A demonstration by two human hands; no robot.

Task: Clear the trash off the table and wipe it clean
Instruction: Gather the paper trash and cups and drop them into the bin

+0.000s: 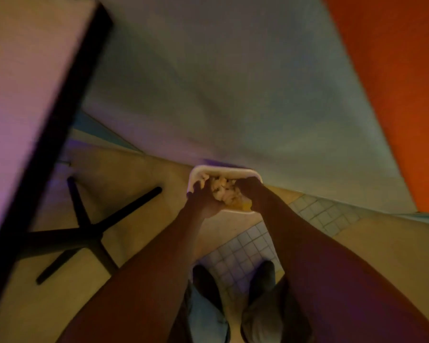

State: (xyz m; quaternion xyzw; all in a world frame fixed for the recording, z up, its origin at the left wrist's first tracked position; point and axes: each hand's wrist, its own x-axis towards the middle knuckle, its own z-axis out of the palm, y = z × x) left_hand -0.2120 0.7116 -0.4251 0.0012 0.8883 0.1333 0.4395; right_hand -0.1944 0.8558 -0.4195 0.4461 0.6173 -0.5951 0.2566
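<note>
- A broad grey-green wall surface [233,82] is filling the upper middle of the frame, running down to the centre.
- An orange-red panel [394,82] is taking up the upper right, its edge slanting down toward the right side.
- A pale flat tabletop with a black edge [18,95] is slanting across the upper left and left side of the frame; its black cross-shaped base [84,231] is standing on the tan floor [124,174] at lower left.
- A patch of small square pale tiles [243,248] is showing on the floor at centre right and lower centre.
- The person's two dark shoes [233,288] are standing on the tiles at the bottom centre (blurred, so no detail).
- A white shallow foam tray [221,170] is sitting just below the centre of the frame, held out above the floor and well apart from the tabletop.
- Crumpled pale paper trash [224,191] is lying heaped inside the tray.
- The left hand [203,201] is gripping the tray's left rim, fingers curled over the edge.
- The right hand [249,188] is closing its fingers on the tray's right side, beside the trash (whether it is touching the paper too, I cannot tell).
</note>
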